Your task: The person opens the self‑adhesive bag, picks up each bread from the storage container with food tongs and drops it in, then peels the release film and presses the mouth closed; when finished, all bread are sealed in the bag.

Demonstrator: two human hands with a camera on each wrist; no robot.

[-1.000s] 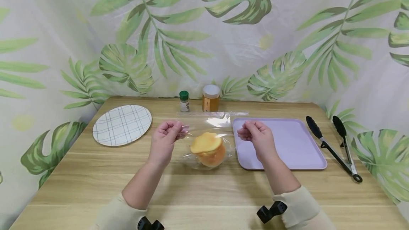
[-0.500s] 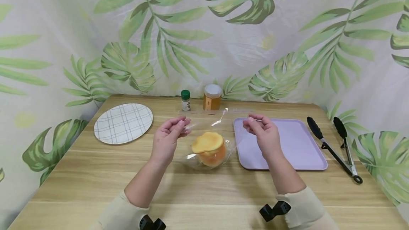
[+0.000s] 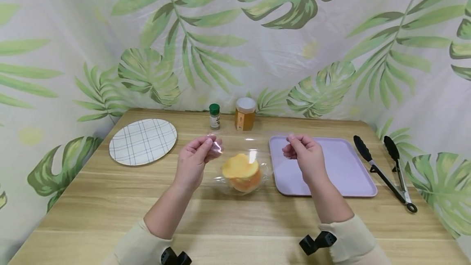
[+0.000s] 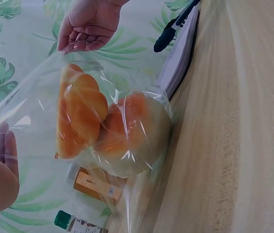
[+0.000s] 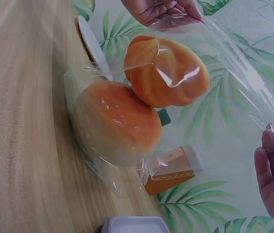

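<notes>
A clear plastic bag (image 3: 252,155) hangs between both hands, its lower end close to the tabletop or resting on it. Inside lie two breads: a twisted golden one (image 4: 81,114) on top and a round bun (image 5: 120,124) below. My left hand (image 3: 192,160) pinches the bag's left edge near the top, between thumb and fingers. On the opposite side, my right hand (image 3: 308,156) pinches the right edge in the same way. The bag's film is so see-through that its top edge is hard to make out in the head view.
A lilac tray (image 3: 331,175) lies on the right, partly behind my right hand, with black-tipped tongs (image 3: 390,179) beyond it. A checked plate (image 3: 143,142) is at the left. Behind the bag stand a green-capped spice jar (image 3: 214,117) and a honey-coloured jar (image 3: 245,114).
My right hand has moved a little to the right, widening the gap between the hands. The bag's upper film has shifted and its shine differs. Both hands keep their hold.
</notes>
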